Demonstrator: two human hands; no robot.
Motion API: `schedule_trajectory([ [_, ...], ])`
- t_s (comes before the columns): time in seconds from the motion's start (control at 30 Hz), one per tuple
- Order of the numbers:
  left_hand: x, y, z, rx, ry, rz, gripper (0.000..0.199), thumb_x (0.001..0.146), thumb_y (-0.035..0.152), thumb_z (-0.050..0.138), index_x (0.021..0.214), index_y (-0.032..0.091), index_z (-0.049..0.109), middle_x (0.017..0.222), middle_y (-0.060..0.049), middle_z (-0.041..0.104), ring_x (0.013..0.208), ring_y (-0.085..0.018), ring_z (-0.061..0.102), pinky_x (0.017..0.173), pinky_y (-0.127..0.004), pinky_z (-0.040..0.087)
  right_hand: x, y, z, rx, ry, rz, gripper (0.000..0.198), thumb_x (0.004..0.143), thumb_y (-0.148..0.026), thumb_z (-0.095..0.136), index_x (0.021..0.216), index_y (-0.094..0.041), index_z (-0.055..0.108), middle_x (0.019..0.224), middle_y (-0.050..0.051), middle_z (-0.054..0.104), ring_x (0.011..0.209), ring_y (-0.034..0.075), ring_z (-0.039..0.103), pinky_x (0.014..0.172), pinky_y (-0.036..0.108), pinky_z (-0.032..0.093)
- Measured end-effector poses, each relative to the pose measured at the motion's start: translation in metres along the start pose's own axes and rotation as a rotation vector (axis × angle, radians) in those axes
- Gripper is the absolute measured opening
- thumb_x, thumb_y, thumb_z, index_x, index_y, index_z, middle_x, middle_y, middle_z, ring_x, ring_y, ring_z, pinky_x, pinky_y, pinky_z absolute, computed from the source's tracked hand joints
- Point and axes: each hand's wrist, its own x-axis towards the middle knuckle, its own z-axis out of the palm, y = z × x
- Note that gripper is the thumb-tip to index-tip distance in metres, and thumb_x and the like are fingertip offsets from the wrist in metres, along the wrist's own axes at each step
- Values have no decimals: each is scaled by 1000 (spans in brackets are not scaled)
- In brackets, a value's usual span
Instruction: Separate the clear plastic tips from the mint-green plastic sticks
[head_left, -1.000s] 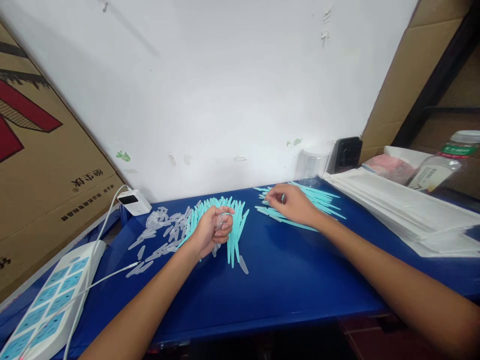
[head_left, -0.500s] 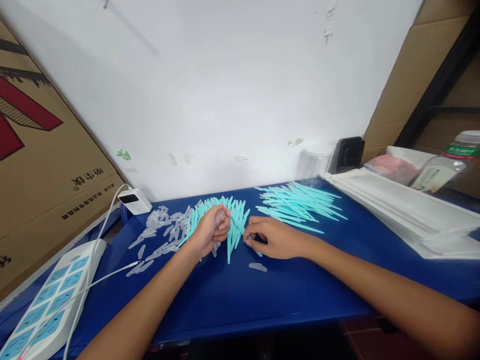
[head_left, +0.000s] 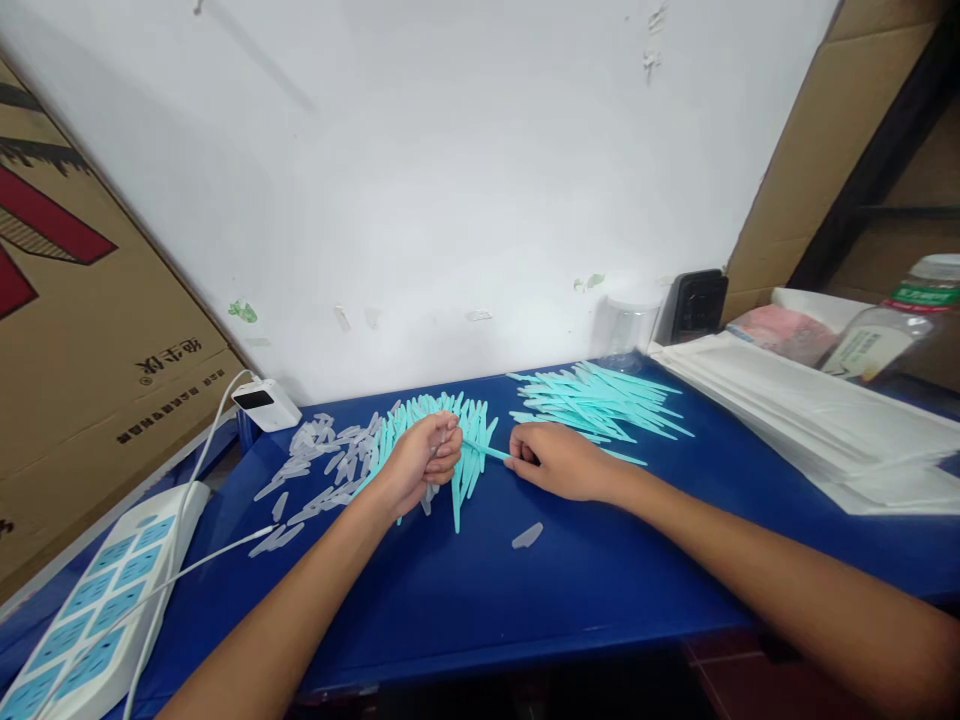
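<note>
A slim turquoise stick, looking like an eyebrow razor [head_left: 486,450], stretches between my two hands. My left hand [head_left: 424,462] is closed around its left end; a clear cover may be inside those fingers, but they hide it. My right hand [head_left: 559,460] pinches the other end between thumb and fingers. Below and behind my left hand lies a pile of turquoise razors [head_left: 466,480]. Another razor pile [head_left: 600,400] is beyond my right hand. Translucent covers [head_left: 311,440] are scattered to the left. One loose translucent cover [head_left: 528,535] lies in front of my right hand.
At the left are a power strip [head_left: 105,600], a white charger-like box [head_left: 266,403] with cables, and a large carton [head_left: 90,300]. A clear cup [head_left: 630,325] stands by the wall. White sheets or bags [head_left: 810,420] and a bottle [head_left: 892,325] occupy the right.
My right hand has moved slightly right and up, and the razor now shows level between both hands. The loose cover in front has turned and lies a little farther right.
</note>
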Motion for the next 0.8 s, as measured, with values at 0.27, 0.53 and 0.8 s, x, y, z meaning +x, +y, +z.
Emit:
schedule_trajectory([
  [0.27, 3, -7, -1, 143, 9, 80, 29, 94, 44, 67, 100, 18, 55, 63, 9, 35, 43, -4, 18, 38, -15, 13, 2, 19, -18, 43, 102, 92, 23, 104, -35, 44, 88, -21, 52, 79, 5, 68, 68, 18, 56, 63, 29, 34],
  [0.53, 2, -5, 1, 254, 63, 108, 42, 90, 48, 72, 115, 17, 59, 76, 5, 46, 47, -3, 21, 40, -17, 16, 11, 23, -26, 610, 234, 149, 34, 99, -54, 49, 89, -21, 51, 69, -3, 57, 52, 11, 46, 51, 26, 34],
  [0.8, 2, -9, 2, 448, 76, 141, 43, 85, 52, 75, 108, 17, 66, 89, -4, 68, 44, -2, 23, 41, -21, 19, 9, 15, -34, 912, 214, 255, 50, 82, -68, 70, 82, -20, 55, 65, -4, 50, 50, 8, 40, 44, 22, 27],
])
